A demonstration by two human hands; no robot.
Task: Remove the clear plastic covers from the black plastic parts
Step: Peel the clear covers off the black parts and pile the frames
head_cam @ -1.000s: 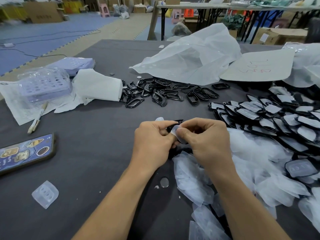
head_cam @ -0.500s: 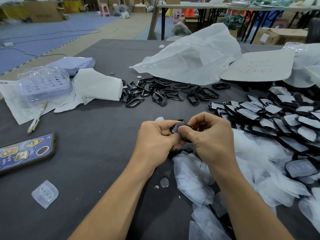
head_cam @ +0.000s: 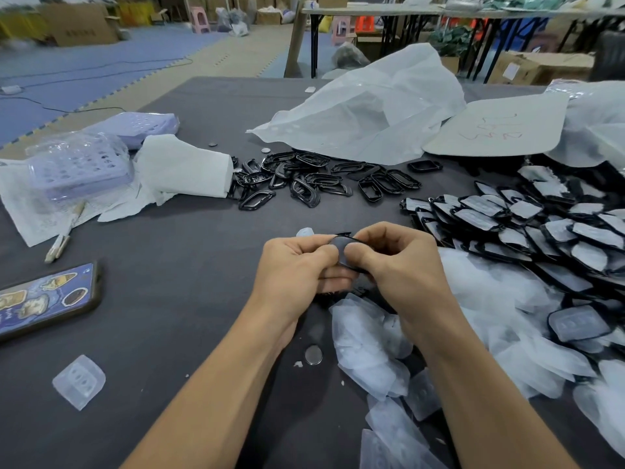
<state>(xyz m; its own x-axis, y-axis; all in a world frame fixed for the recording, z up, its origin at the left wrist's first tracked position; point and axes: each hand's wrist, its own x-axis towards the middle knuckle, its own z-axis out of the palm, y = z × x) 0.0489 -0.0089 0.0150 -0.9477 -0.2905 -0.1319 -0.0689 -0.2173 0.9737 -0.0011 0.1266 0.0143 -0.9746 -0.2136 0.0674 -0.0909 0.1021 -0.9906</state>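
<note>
A person's two hands meet over a dark grey table (head_cam: 169,299); the left hand (head_cam: 297,265) and the right hand (head_cam: 399,269) both pinch one small black plastic part (head_cam: 341,250) between curled fingers and thumbs, just above the tabletop; whether a clear cover is on it, I cannot tell; to the right lies a heap of covered parts (head_cam: 541,225); beneath the right wrist, loose clear covers (head_cam: 368,346); farther back, bare black frames (head_cam: 314,181); a phone (head_cam: 44,299) lies at the left.

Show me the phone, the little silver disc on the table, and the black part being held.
phone (head_cam: 47,299), head view, middle of its decorated case.
silver disc (head_cam: 313,354), head view, its centre.
black plastic part (head_cam: 341,250), head view, its exposed dark face.
</note>
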